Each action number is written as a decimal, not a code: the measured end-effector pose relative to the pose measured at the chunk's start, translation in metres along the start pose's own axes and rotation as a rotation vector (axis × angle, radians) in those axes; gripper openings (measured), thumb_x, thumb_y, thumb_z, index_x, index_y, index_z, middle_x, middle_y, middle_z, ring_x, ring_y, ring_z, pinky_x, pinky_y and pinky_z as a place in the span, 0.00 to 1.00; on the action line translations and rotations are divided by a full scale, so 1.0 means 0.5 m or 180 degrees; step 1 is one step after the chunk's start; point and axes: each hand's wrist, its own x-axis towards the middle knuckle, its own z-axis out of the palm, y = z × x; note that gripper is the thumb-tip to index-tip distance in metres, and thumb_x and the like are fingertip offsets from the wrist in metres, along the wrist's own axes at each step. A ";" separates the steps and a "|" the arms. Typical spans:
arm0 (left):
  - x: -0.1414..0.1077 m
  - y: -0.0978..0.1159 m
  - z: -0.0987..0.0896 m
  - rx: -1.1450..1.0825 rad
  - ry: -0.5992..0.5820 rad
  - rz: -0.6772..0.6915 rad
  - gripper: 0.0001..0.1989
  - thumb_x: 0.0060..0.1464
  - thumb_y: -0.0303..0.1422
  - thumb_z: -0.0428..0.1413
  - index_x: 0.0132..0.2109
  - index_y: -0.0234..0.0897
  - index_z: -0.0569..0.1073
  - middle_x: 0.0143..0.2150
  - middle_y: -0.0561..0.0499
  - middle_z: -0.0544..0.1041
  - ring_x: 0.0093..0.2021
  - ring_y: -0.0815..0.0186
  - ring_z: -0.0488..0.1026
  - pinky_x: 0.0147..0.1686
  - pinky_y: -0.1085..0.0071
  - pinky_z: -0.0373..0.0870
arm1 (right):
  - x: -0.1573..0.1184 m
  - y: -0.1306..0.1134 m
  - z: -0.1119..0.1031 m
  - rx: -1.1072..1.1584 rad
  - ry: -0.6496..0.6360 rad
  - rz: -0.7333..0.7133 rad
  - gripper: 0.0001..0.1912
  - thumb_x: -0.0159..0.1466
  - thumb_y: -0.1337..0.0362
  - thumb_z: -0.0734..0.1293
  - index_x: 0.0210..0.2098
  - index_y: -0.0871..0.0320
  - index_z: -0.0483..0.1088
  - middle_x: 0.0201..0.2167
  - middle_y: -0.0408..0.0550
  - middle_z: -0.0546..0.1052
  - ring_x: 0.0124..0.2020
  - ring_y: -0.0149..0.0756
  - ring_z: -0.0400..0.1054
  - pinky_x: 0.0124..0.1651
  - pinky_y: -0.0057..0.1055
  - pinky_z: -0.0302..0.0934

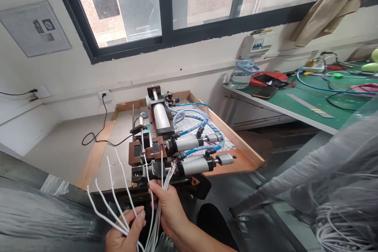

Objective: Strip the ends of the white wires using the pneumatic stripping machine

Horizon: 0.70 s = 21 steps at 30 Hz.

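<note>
White cables (113, 183) fan out above my left hand (126, 230), whose thumb and fingers are closed on several of them at the bottom of the view. Just to its right, my right hand (167, 204) pinches one white cable between thumb and fingertips, with a bundle of white cables running beside and under it. The tip of the pinched cable reaches up into the pneumatic machine (150, 149), near its brown blocks. Silver cylinders (193, 165) lie on the machine's right side. Parts of the fingers on both hands are hidden behind the cables.
Blue air hoses (203, 120) curl behind the cylinders, inside a tray with a wooden rim (236, 141). At the right, a green table (298, 106) bears a water jug (240, 75), a phone, a ruler and cables. Wrapped cable bundles (339, 220) stand at the lower right.
</note>
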 end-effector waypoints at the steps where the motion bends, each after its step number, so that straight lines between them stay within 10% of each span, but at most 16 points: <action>1: -0.001 0.000 0.001 0.0014 -0.0047 0.0049 0.15 0.34 0.42 0.60 0.29 0.38 0.78 0.28 0.48 0.78 0.26 0.61 0.74 0.29 0.72 0.69 | 0.002 -0.001 0.002 0.0080 0.0047 0.0107 0.12 0.43 0.62 0.70 0.19 0.63 0.65 0.13 0.37 0.61 0.15 0.22 0.49 0.18 0.21 0.41; 11: -0.018 -0.004 0.019 0.0298 -0.0279 0.0438 0.12 0.37 0.42 0.58 0.27 0.39 0.78 0.25 0.49 0.76 0.24 0.64 0.71 0.26 0.73 0.68 | 0.000 0.001 0.006 0.0278 -0.0663 0.0821 0.15 0.44 0.59 0.71 0.23 0.66 0.69 0.11 0.35 0.56 0.14 0.21 0.47 0.17 0.20 0.41; 16: -0.018 -0.005 0.018 0.0452 -0.0502 0.0372 0.14 0.38 0.43 0.56 0.30 0.39 0.78 0.27 0.49 0.78 0.27 0.62 0.72 0.28 0.73 0.67 | -0.020 0.005 -0.006 -0.0383 -0.0456 0.0190 0.14 0.45 0.58 0.71 0.22 0.64 0.69 0.12 0.37 0.61 0.15 0.22 0.50 0.19 0.22 0.44; 21: -0.024 0.002 0.017 0.0327 0.0064 0.0166 0.19 0.38 0.47 0.55 0.32 0.37 0.76 0.25 0.49 0.77 0.27 0.62 0.73 0.30 0.71 0.67 | -0.029 0.007 -0.017 -0.0453 -0.0393 -0.0103 0.13 0.50 0.58 0.67 0.22 0.65 0.68 0.16 0.43 0.67 0.16 0.22 0.53 0.21 0.22 0.45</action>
